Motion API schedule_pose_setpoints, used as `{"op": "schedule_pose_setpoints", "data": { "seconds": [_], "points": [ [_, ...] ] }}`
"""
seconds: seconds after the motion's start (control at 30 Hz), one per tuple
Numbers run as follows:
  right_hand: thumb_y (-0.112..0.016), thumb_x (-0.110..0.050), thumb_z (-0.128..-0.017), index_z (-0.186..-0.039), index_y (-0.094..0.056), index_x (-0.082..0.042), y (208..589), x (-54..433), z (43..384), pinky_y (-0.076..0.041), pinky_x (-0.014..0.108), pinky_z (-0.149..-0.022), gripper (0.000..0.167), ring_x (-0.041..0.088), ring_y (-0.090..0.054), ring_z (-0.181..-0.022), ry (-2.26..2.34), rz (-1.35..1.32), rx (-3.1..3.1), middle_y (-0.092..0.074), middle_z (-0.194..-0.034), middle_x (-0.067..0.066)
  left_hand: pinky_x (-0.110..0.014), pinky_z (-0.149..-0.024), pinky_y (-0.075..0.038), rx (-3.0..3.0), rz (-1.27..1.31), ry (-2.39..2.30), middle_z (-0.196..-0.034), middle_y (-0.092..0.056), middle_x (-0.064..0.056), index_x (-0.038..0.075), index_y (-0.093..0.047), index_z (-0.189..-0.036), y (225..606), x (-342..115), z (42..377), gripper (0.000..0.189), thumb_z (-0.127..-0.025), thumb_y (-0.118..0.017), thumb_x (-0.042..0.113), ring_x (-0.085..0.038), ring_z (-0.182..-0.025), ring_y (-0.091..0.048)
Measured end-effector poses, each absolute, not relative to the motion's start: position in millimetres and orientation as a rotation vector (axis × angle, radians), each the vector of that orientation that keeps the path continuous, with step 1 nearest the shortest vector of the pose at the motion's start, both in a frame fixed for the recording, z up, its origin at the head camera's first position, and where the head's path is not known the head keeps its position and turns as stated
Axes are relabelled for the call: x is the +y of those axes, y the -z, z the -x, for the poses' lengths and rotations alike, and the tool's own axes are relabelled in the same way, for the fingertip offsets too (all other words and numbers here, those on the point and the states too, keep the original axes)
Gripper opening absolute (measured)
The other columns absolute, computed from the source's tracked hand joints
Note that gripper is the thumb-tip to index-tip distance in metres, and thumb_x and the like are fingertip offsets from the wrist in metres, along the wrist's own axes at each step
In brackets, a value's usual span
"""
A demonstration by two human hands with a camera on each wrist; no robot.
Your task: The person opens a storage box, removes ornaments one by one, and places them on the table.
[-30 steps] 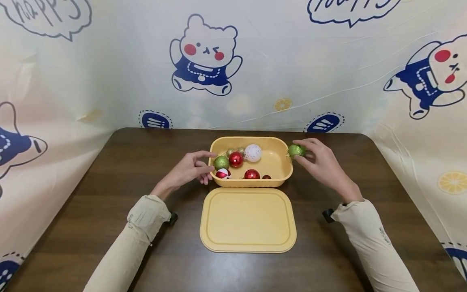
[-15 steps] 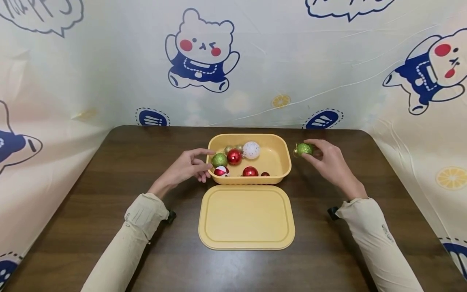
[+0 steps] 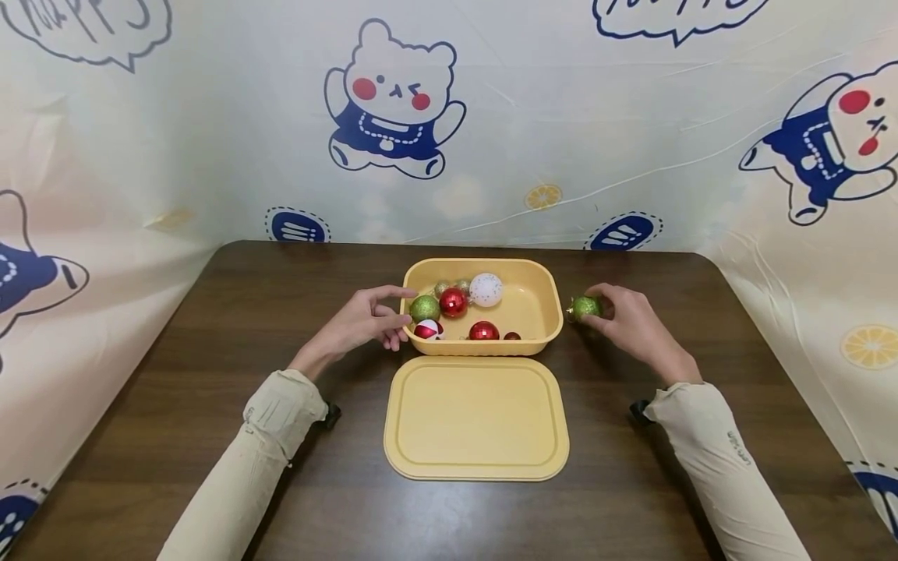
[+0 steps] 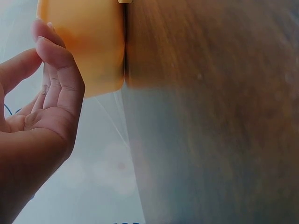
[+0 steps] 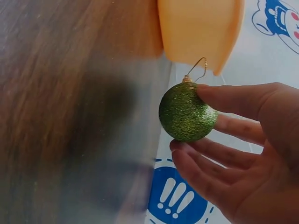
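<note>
Right hand [image 3: 627, 319] is pinching a glittery green ball [image 5: 187, 112]; left hand [image 3: 359, 321]'s kinda bent against a rounded yellow box [image 3: 533, 310], can't tell if gripping.

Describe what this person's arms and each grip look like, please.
The left sleeve and right sleeve are long, pale beige and bunched near the wrists; the right one bears small dark markings. A black piece shows at each wrist. The left grip and right grip are without gloves.
</note>
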State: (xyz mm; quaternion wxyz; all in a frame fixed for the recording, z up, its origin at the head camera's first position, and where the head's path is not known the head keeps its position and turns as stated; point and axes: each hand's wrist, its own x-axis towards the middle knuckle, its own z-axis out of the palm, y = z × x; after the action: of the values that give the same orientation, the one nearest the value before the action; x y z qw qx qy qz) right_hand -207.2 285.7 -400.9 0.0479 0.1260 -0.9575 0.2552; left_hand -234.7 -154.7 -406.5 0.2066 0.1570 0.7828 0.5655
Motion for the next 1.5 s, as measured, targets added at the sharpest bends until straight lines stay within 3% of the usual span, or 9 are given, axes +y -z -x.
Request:
{"op": "schedule_pose_setpoints", "data": {
  "seconds": [0.3, 0.63, 0.8, 1.1, 1.5],
  "points": [
    [-0.075, -0.015, -0.09, -0.119, -0.062, 0.004, 406, 288, 208, -0.052, 0.05, -0.078, 0.037, 0.033, -0.059, -0.091, -0.711, -0.344, -2.98, -0.065, -0.106, 0.023, -0.04, -0.062, -0.058, 2.194, -0.441, -1.569, -0.085, -0.069, -0.027, 0.007, -0.049, -0.144, 405, -155, 234, 0.049, -0.097, -0.065, 0.013, -0.027, -0.063, -0.066],
    [-0.073, -0.02, -0.09, -0.128, -0.057, 0.002, 403, 285, 205, -0.05, 0.057, -0.09, 0.047, 0.041, -0.06, -0.11, -0.687, -0.333, -3.027, -0.062, -0.122, 0.026, -0.042, -0.063, -0.058, 2.192, -0.435, -1.565, -0.082, -0.071, -0.021, 0.008, -0.049, -0.144, 405, -156, 235, 0.051, -0.097, -0.067, 0.015, -0.027, -0.063, -0.067],
    [-0.074, -0.019, -0.09, -0.129, -0.057, 0.002, 401, 283, 204, -0.05, 0.057, -0.09, 0.048, 0.042, -0.061, -0.11, -0.687, -0.335, -3.042, -0.061, -0.123, 0.027, -0.042, -0.062, -0.058, 2.184, -0.439, -1.569, -0.082, -0.071, -0.021, 0.008, -0.048, -0.145, 404, -156, 235, 0.051, -0.097, -0.066, 0.013, -0.027, -0.063, -0.067],
    [-0.074, -0.019, -0.09, -0.13, -0.056, 0.002, 387, 279, 197, -0.049, 0.059, -0.09, 0.048, 0.043, -0.059, -0.111, -0.65, -0.365, -3.013, -0.06, -0.125, 0.027, -0.043, -0.064, -0.059, 2.193, -0.431, -1.558, -0.082, -0.071, -0.02, 0.009, -0.048, -0.144, 406, -155, 236, 0.052, -0.097, -0.067, 0.016, -0.028, -0.064, -0.067],
    [-0.07, -0.015, -0.093, -0.129, -0.059, 0.002, 363, 255, 189, -0.042, 0.057, -0.103, 0.041, 0.039, -0.052, -0.124, -0.67, -0.444, -2.873, -0.058, -0.131, 0.022, -0.043, -0.066, -0.059, 2.168, -0.415, -1.581, -0.083, -0.072, -0.02, 0.008, -0.048, -0.144, 407, -154, 236, 0.052, -0.097, -0.067, 0.015, -0.027, -0.066, -0.067]
  ]
}}
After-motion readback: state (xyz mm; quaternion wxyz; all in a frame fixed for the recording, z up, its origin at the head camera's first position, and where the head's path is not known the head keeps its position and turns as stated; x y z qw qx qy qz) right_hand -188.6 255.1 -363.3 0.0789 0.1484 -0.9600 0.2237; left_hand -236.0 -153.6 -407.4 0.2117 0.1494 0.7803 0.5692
